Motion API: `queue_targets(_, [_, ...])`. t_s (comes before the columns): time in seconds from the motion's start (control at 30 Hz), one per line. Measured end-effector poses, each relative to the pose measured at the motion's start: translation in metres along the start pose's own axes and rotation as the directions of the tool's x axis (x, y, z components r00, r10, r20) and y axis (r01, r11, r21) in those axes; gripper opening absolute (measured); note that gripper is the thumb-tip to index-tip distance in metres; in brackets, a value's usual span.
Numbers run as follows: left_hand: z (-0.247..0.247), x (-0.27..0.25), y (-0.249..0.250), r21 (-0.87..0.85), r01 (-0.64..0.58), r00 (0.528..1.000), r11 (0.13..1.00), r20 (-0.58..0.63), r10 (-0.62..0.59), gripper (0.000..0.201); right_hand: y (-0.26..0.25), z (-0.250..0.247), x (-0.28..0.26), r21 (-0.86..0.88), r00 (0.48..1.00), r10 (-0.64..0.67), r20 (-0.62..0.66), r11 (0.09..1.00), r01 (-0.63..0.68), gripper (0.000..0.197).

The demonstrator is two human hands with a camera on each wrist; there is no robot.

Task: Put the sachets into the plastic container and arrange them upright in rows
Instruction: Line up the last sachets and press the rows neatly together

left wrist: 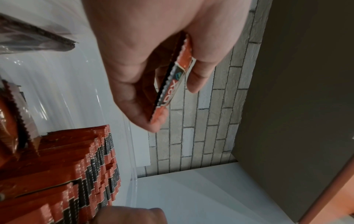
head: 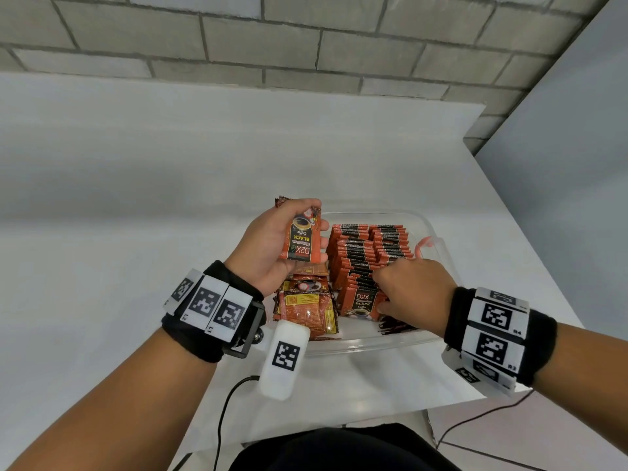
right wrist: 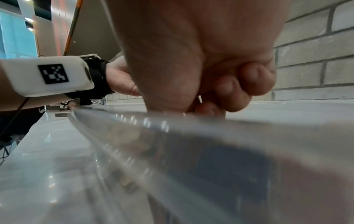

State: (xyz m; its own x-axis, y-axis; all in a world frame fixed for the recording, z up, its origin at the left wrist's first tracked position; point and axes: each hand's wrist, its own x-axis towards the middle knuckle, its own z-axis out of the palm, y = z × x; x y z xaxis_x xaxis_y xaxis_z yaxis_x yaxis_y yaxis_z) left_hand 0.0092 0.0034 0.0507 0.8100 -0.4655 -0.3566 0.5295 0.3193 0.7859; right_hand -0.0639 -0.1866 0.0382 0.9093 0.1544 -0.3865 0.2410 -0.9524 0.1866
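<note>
Nearest, loose sachets (head: 307, 309) lie flat in a heap in the near-left corner of the plastic container (head: 438, 246), which sits on the white counter (head: 136, 198). Just right of that heap, the right hand (head: 413, 287) is down among the upright rows (head: 368, 253), fingers curled round the nearest standing packs; grip there is closed on the front of the row, thumb side toward the front sachet with its label facing the camera. Right-wrist view shows only curled fingers (right wrist: 249, 78) behind the blurred clear wall, so exactly how many packs are pinched cannot be told. Further out and higher, the left hand (head: 272, 246) holds a small stack of sachets (head: 302, 237) above the container's left side, thumb across the printed face, fingers behind; left-wrist view shows it edge-on, at least two packs thick. That stack is in the air, touching nothing below, well clear of the rows. Step in hand, as I judge it: squaring the front of the row so the next pack can drop in. To do it well, press the standing packs back toward the far wall, keep them vertical, open a slot at the near end, then feed from the left-hand stack one at a time, same face forward. Risk: the front pack leaning and the row fanning.
</note>
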Motion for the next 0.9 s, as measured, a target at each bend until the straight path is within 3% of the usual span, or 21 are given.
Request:
queue_targets(0.47, [0.001,0.000,-0.002,-0.045,0.013,1.000,0.999,0.010,-0.012,0.027,0.006,-0.009,-0.005,0.046,0.999,0.035,-0.015,0.998,-0.034,0.029])
queue_targets(0.57, [0.001,-0.001,-0.001,-0.059,0.037,0.999,0.998,0.014,-0.036,0.032,0.012,-0.027,-0.008,0.189,0.998,0.058,-0.024,0.981,-0.053,0.031])
queue_targets(0.63, [0.001,-0.001,-0.002,0.002,0.038,0.999,0.999,0.022,-0.038,0.030,0.018,-0.044,-0.009,0.442,0.993,0.069,-0.096,0.897,-0.020,0.025])
queue_targets(0.73, [0.005,-0.004,-0.001,0.121,0.008,0.997,0.993,0.073,-0.017,0.037,0.018,-0.063,-0.006,0.765,0.956,0.160,-0.247,0.637,0.092,0.024])
queue_targets(0.8, [0.008,-0.007,-0.001,0.167,-0.023,0.992,0.986,0.126,0.002,0.039,0.014,-0.067,-0.003,0.831,0.954,0.176,-0.242,0.545,0.110,0.032])
queue_targets(0.9, [0.011,-0.007,-0.002,0.189,-0.045,0.988,0.981,0.154,0.015,0.037,0.005,-0.063,0.001,0.852,0.958,0.165,-0.233,0.509,0.119,0.038])
